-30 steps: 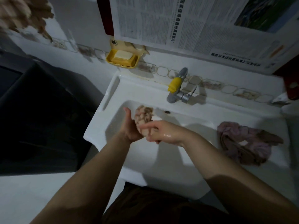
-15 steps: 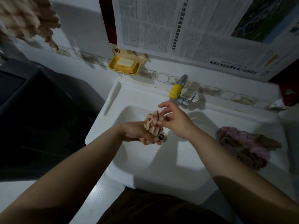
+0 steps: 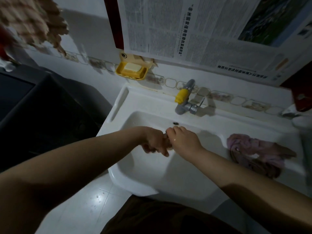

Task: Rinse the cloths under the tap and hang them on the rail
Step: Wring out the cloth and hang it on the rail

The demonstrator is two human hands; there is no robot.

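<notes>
Over the bowl of the white sink (image 3: pixel 194 183), my left hand (image 3: pixel 154 141) and my right hand (image 3: pixel 183 139) are pressed together around a small checked cloth (image 3: pixel 166 136). Both hands grip it, and only a sliver of it shows between them. The grey tap with a yellow band (image 3: pixel 183 97) sits on the back ledge above the hands; I see no water stream. A crumpled pink and brown cloth (image 3: pixel 256 152) lies on the sink's right ledge. Another checked cloth (image 3: pixel 32 22) hangs at the top left; the rail itself is out of view.
A yellow soap dish with a bar of soap (image 3: pixel 131 70) is fixed to the wall left of the tap. Newspaper (image 3: pixel 202 31) covers the wall above. A dark appliance (image 3: pixel 33 107) stands left of the sink. White floor tiles (image 3: pixel 84 200) lie below.
My hands dropped lower in the bowl and closed together around the checked cloth, which showed plainly between them before and is now almost hidden. The view tilted slightly.
</notes>
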